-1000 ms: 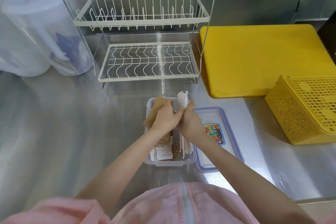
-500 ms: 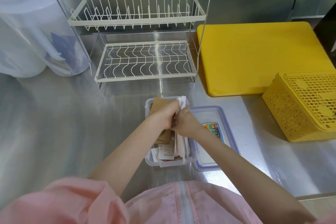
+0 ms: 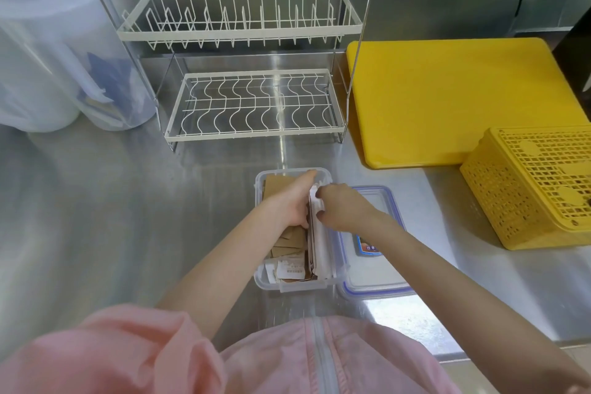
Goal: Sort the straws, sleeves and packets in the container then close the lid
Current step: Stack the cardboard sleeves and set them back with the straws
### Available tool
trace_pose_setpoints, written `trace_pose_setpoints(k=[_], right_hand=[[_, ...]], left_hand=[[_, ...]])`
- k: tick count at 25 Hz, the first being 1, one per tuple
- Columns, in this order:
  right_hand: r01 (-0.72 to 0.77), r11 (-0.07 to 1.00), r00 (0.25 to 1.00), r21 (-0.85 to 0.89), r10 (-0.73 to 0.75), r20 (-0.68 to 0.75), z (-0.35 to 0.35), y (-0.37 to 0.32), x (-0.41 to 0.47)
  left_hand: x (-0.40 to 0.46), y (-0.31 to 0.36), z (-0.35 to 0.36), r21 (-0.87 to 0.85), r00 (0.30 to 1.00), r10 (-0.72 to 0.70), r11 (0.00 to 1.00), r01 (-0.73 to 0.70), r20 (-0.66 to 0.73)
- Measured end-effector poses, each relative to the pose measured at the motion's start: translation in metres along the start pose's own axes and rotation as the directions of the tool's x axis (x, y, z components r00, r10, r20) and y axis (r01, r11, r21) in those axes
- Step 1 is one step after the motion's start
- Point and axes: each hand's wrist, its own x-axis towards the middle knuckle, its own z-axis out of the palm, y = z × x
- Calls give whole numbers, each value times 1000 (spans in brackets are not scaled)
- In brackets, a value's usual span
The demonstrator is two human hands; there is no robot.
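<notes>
A clear plastic container stands on the steel counter in front of me. Brown paper sleeves fill its left side and white packets lie at its near end. White wrapped straws run along its right wall. My left hand reaches into the container, fingers straight, pressing the sleeves to the left of the straws. My right hand is curled over the far end of the straws and pushes them down. The blue-rimmed lid lies flat to the right of the container.
A white two-tier dish rack stands behind the container. A yellow cutting board and an upturned yellow basket sit at the right. Translucent plastic tubs stand at the far left. The counter's near edge runs at lower right.
Both hands have lowered the bundle of white straws from above the container down into its right side. My left hand moved further into the container against the brown sleeves.
</notes>
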Motion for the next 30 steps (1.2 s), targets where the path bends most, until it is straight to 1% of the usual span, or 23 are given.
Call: trace_pose_setpoints(k=[2,4,5,7,9,10,11,12,13,14,15,16,17,18,19,20,21,22,24,26,30], right_hand=[[83,985,997,-153,-82,11,14,4,-5],[189,939,982,-288,-184,45,29,5,-8],[217,921,976,-323,-211,55,34,7,-8],[229,898,973,-376,-217,76,40,14,-5],[237,881,972,-409,-210,109,45,21,-3],[239,881,971,-409,-219,95,46,23,-1],[231,902,972,-365,-231,45,47,24,0],[216,933,972,-287,-234,-30,47,23,3],[188,972,972,-142,-205,-115,45,20,5],[154,987,974,46,-144,-177,42,15,6],[122,968,977,221,-78,-199,39,11,9],[75,937,984,341,-15,-175,37,7,12],[17,917,992,399,33,-119,36,4,16],[-37,904,997,426,64,-49,39,1,19],[-72,900,997,430,78,4,41,-3,23],[-92,894,996,438,88,31,44,-6,26],[-106,881,994,461,99,40,46,-9,29],[-131,860,991,494,120,54,47,-12,32],[-170,823,985,542,158,69,48,-15,35],[-175,807,984,564,169,63,48,-20,34],[-170,854,983,492,179,29,50,-29,32]], left_hand=[[-3,-1,3,-7,1000,25,1000,-25,9],[-2,-4,5,-17,999,40,999,-40,-11],[1,-5,5,-25,998,55,998,-56,-22],[3,-8,3,-39,995,96,995,-97,-20],[3,-9,0,-50,987,159,986,-158,12],[2,-8,-2,-48,979,200,979,-198,32],[-1,-7,-5,-26,970,242,970,-241,33],[-6,-5,-9,34,955,296,955,-296,4],[-12,-4,-13,150,927,372,920,-362,-42],[-20,-5,-19,319,881,465,851,-418,-84],[-25,-8,-25,508,818,566,736,-447,-99],[-28,-13,-32,685,751,654,588,-429,-91],[-29,-20,-39,828,706,705,437,-351,-73],[-28,-29,-46,923,693,718,310,-229,-69],[-28,-37,-52,970,699,711,216,-112,-78],[-24,-45,-57,988,709,700,153,-34,-84],[-22,-51,-60,993,716,692,119,5,-86],[-20,-56,-61,993,717,691,114,13,-89],[-18,-63,-62,990,705,701,139,6,-103],[-17,-68,-62,988,698,707,154,7,-115],[-17,-75,-65,982,693,712,188,-32,-114]])
